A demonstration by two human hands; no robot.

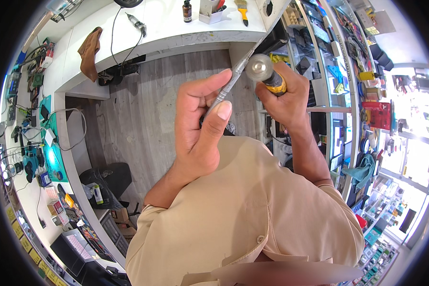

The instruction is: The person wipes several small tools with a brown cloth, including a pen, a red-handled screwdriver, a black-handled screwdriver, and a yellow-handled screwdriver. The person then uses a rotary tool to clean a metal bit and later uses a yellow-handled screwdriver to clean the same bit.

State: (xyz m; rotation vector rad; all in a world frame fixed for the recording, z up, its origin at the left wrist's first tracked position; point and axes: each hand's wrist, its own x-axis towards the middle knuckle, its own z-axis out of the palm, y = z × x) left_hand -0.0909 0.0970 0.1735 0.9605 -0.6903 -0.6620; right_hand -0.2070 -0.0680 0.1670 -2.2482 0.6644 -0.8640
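My left hand (pixel 200 126) is raised in front of my chest, closed with thumb and fingers around a slim silver metal tool (pixel 229 88). Ridges ring its grip, and its thin tapered end slants up and to the right. My right hand (pixel 291 97) is wrapped around a yellow-and-black-handled tool (pixel 275 85). A round silvery head (pixel 260 68) with a bright centre tops that handle, facing upward close beside the slim tool. Whether the two tools touch, I cannot tell. The kind of either tool is not clear.
On the white counter (pixel 171 35) ahead are a brown cloth (pixel 89 52), a corded pen-like tool (pixel 136 21), a dark bottle (pixel 187 12), a white holder (pixel 211 13) and a paintbrush (pixel 242 12). Crowded shelves (pixel 336 109) stand at right. A black stool (pixel 109 178) is lower left.
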